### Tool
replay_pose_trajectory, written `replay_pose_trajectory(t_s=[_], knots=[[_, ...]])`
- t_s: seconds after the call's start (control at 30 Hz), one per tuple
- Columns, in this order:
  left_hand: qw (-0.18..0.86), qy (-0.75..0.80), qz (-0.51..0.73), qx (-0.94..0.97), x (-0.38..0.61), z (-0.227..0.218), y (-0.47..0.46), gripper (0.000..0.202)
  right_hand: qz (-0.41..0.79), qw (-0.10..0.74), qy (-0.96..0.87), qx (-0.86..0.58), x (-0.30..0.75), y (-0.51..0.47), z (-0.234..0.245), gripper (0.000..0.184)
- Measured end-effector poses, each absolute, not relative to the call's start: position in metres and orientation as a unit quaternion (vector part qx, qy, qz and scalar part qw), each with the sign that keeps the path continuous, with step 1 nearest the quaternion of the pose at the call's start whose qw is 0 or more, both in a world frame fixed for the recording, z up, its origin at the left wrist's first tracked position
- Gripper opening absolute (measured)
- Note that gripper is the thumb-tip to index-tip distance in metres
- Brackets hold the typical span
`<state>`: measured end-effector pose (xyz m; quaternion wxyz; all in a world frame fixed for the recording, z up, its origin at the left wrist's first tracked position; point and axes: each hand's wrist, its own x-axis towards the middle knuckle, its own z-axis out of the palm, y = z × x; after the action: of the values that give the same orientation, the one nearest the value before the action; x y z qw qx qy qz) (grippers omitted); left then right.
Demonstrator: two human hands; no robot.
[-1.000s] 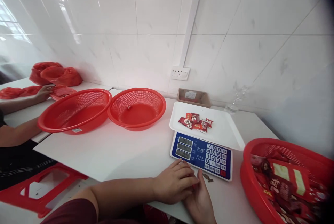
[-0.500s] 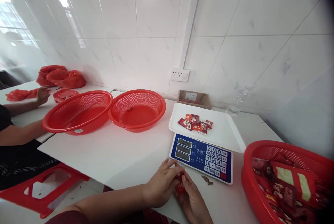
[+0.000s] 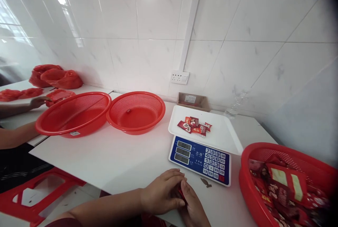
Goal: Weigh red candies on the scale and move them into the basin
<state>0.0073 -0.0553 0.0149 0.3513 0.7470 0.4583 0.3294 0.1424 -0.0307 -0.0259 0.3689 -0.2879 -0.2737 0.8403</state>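
Since half a second ago, my left hand [image 3: 161, 191] has curled farther over the red packet [image 3: 181, 192], clamped in my right hand [image 3: 193, 204] near the scale [image 3: 198, 161]. I can't tell the left grip; a loosened hold could drop it onto the surface [image 3: 126, 160].

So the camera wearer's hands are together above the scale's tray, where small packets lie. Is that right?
Not quite: the head view shows the left hand and right hand together in front of the scale, not above its tray. The packets do lie there.
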Motion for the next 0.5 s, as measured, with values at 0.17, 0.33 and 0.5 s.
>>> replay_pose_trajectory(t_s=[0.17,0.33,0.5], knots=[[0.391,0.458,0.381,0.701,0.004,0.011,-0.052,0.036,0.832,0.378,-0.265,-0.307,0.138,-0.031,-0.040,0.035],[0.419,0.464,0.441,0.644,0.003,0.013,-0.050,0.028,0.834,0.387,-0.278,-0.278,0.137,-0.035,-0.032,0.038],[0.422,0.474,0.428,0.644,-0.001,0.018,-0.052,0.033,0.828,0.359,-0.346,-0.257,0.137,-0.032,-0.032,0.041]])
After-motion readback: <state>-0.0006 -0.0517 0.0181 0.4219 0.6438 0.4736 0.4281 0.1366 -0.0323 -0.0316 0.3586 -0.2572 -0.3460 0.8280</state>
